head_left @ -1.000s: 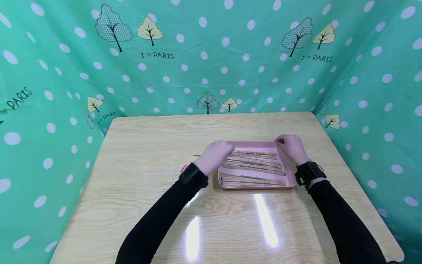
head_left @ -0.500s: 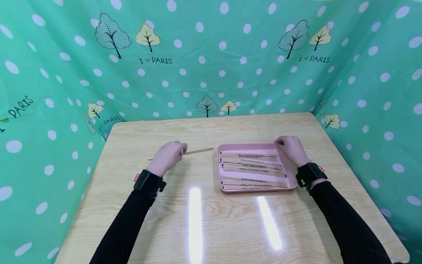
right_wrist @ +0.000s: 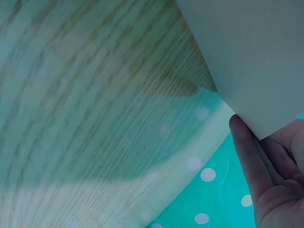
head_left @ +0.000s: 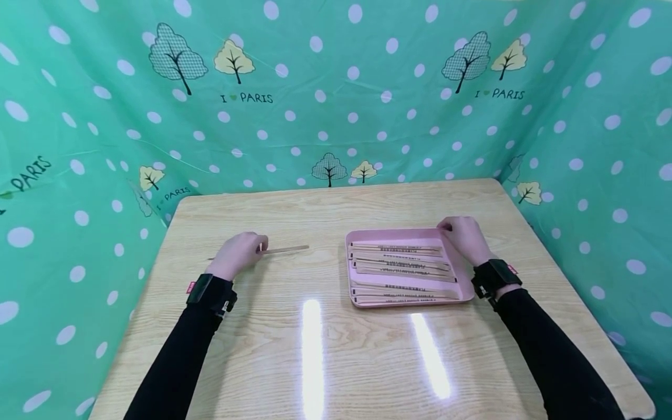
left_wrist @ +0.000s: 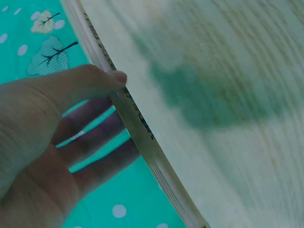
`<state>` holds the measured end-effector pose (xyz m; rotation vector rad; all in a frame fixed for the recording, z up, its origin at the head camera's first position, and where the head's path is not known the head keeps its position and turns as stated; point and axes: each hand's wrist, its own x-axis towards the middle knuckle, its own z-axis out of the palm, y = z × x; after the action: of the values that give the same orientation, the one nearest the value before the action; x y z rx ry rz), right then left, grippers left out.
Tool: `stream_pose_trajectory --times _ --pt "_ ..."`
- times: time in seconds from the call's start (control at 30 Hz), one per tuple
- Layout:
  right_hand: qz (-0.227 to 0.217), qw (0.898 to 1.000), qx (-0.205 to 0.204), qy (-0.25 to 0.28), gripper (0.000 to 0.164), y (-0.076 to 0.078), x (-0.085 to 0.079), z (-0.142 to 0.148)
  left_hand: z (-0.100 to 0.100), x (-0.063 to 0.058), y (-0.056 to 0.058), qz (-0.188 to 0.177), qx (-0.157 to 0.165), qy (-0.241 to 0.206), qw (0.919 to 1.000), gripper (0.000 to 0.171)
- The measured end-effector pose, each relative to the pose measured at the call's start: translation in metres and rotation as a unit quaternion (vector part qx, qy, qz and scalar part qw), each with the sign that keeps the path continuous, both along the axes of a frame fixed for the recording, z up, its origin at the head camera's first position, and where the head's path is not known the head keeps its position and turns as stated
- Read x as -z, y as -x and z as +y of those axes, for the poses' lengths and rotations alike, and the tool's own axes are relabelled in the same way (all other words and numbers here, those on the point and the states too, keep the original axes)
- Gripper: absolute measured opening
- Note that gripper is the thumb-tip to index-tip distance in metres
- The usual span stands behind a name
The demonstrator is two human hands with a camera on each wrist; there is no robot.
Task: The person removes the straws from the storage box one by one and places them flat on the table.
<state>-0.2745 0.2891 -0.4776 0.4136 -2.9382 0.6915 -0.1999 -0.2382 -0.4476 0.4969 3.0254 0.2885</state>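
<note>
My left hand (head_left: 238, 254) is over the left part of the table. It pinches a long, thin paper-wrapped stick (head_left: 286, 250), whose right end sticks out past the fingers. Dark printing runs along this stick in the left wrist view, partly under the thumb; what is inside the wrapper cannot be seen. On the right stands a pink tray (head_left: 396, 235), its far right corner gripped by my right hand (head_left: 464, 238). Several similar wrapped sticks (head_left: 404, 268) lie in it, roughly side by side. The right wrist view shows fingers at the corner of the tray (right_wrist: 247, 61).
The tray stands on a light wood-grain table (head_left: 336, 344) with rounded corners. A green dotted cloth (head_left: 367, 116) with printed trees hangs behind it and at both sides. Two bright light reflections (head_left: 312, 356) show on the tabletop's near part.
My left hand has moved left from over the tray, carrying the wrapped stick, and is now well clear of the tray's left side. My right hand stays at the tray's corner.
</note>
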Motion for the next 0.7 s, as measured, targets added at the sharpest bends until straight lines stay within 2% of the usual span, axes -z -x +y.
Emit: stream_pose_trajectory --times 0.13,0.3,0.7 --pt "-0.007 1.000 0.000 0.000 0.018 0.000 0.000 0.001 0.001 0.013 0.006 -0.009 0.010 0.005 0.9999 0.004" --pt "-0.012 1.000 -0.002 0.000 0.018 0.001 0.000 0.001 0.002 0.024 0.010 -0.029 0.001 0.009 0.9995 0.016" --pt "-0.025 1.000 0.006 -0.007 0.018 0.004 0.002 0.003 0.004 0.024 0.013 -0.040 -0.001 -0.006 0.9992 0.013"
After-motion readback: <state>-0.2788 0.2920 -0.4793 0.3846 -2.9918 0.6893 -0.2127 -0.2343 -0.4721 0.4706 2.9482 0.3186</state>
